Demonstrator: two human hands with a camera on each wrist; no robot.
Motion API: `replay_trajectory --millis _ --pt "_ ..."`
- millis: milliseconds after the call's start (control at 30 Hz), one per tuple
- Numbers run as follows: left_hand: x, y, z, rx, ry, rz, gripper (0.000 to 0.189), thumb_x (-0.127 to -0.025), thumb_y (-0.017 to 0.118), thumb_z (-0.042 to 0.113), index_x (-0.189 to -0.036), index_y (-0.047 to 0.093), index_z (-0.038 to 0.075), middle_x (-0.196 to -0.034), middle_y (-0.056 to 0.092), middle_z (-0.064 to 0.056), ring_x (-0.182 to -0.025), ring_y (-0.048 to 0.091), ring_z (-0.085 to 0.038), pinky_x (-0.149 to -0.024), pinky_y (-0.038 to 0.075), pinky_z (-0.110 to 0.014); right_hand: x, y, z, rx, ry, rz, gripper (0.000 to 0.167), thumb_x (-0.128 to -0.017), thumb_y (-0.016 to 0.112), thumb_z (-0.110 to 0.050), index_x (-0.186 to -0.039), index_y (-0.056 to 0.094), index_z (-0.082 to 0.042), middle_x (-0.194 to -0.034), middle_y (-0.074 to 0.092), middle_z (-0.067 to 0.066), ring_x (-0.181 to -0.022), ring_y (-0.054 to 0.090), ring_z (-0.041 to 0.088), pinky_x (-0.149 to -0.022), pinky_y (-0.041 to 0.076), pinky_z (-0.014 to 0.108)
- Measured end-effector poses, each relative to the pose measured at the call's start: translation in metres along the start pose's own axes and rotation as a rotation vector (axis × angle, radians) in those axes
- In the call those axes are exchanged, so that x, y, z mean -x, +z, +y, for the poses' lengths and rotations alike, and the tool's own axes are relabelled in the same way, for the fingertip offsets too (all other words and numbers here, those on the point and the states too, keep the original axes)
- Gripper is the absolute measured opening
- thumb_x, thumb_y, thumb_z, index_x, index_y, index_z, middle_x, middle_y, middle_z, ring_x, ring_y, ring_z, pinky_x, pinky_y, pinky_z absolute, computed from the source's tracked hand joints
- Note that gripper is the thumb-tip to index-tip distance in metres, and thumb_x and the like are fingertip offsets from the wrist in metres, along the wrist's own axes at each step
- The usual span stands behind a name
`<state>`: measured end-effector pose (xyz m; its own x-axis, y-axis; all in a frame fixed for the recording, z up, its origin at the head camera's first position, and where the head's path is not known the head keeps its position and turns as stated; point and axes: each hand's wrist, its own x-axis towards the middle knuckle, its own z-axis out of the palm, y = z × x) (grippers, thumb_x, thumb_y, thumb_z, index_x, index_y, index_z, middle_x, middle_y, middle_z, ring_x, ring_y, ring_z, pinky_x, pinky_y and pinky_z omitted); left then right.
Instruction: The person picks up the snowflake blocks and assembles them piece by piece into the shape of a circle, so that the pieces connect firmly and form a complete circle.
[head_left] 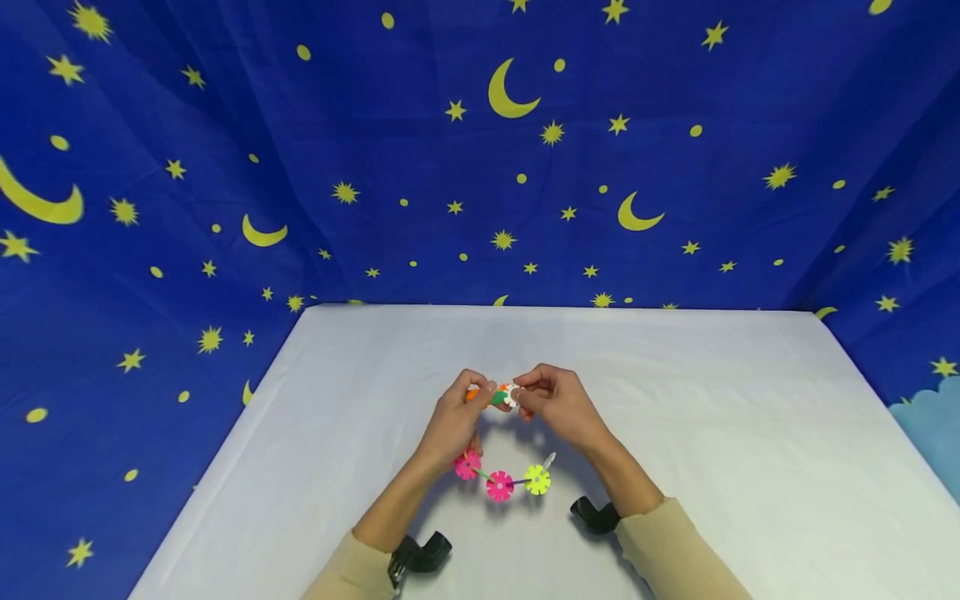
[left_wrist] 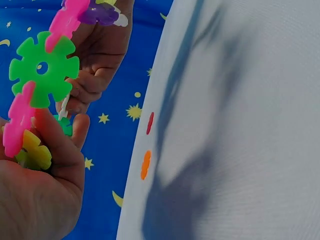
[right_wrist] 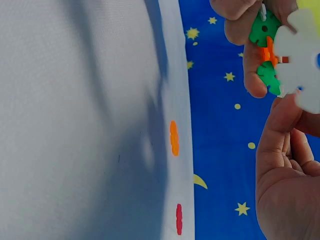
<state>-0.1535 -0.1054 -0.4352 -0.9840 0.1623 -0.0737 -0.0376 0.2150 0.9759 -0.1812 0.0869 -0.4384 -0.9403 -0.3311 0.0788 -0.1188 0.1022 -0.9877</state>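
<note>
Both hands hold a chain of notched plastic discs above the table. My left hand (head_left: 452,421) pinches it by an orange disc (head_left: 473,396) beside a green disc (head_left: 498,399). With thumb and fingers my right hand (head_left: 561,406) pinches a white disc (head_left: 512,395) at the chain's right part. The rest of the chain hangs below, with pink discs (head_left: 500,486) and a yellow disc (head_left: 537,480) joined by edge-on discs. In the left wrist view a large green disc (left_wrist: 57,70) joins two pink ones. A white disc (right_wrist: 295,70) covers part of the right fingers in the right wrist view.
A white-covered table (head_left: 712,400) lies under the hands, with a blue star-and-moon curtain (head_left: 420,150) around it. An orange disc (left_wrist: 145,165) and a red disc (left_wrist: 150,123) appear near the cloth's edge. Black wrist mounts (head_left: 595,515) are strapped below both forearms.
</note>
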Motion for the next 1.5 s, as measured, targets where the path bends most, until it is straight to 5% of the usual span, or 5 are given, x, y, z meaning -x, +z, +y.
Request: replay_trajectory --millis 267,500,1167,1367,1500 --pt "0.000 0.005 -0.003 -0.066 -0.004 0.007 0.039 -0.096 0.046 0.055 -0.103 0.050 0.017 -0.068 0.063 -0.014 -0.030 0.047 -0.021 -0.033 0.043 -0.035 0.000 0.002 0.002 -0.061 0.051 0.005 0.018 -0.089 0.066 -0.003 -0.103 0.061 0.008 -0.079 0.064 0.021 -0.062 0.061 0.023 -0.067 0.052 0.052" --pt "0.001 0.006 -0.004 -0.045 0.018 -0.019 0.038 -0.099 0.040 0.054 -0.102 0.051 0.017 -0.091 0.070 0.004 -0.032 0.046 -0.019 -0.034 0.044 -0.035 0.002 0.004 -0.009 -0.147 0.089 0.011 0.016 -0.090 0.060 0.005 -0.103 0.059 0.013 -0.081 0.063 0.026 -0.064 0.061 0.028 -0.068 0.052 0.050" --pt "0.001 0.010 -0.008 -0.112 0.041 -0.027 0.035 -0.101 0.037 0.052 -0.105 0.047 0.018 -0.075 0.062 -0.008 -0.036 0.054 -0.027 -0.035 0.044 -0.037 0.001 0.007 0.008 -0.163 0.081 0.029 0.017 -0.089 0.065 -0.002 -0.102 0.061 0.009 -0.080 0.065 0.020 -0.064 0.062 0.026 -0.064 0.054 0.033" --pt "-0.001 0.006 -0.004 -0.006 -0.026 0.006 0.040 -0.094 0.055 0.051 -0.098 0.052 0.011 -0.105 0.059 -0.013 -0.037 0.055 -0.025 -0.039 0.049 -0.038 0.000 0.008 0.000 -0.134 0.070 0.017 0.017 -0.091 0.064 -0.003 -0.104 0.065 0.007 -0.086 0.067 0.022 -0.070 0.064 0.035 -0.066 0.055 0.034" --pt "-0.003 0.000 -0.001 0.100 -0.028 0.002 0.039 -0.092 0.062 0.043 -0.097 0.057 0.005 -0.094 0.056 -0.023 -0.038 0.048 -0.018 -0.044 0.052 -0.039 -0.003 0.006 0.003 -0.149 0.069 0.008 0.019 -0.093 0.061 -0.003 -0.109 0.067 0.005 -0.089 0.066 0.021 -0.073 0.066 0.031 -0.069 0.056 0.037"
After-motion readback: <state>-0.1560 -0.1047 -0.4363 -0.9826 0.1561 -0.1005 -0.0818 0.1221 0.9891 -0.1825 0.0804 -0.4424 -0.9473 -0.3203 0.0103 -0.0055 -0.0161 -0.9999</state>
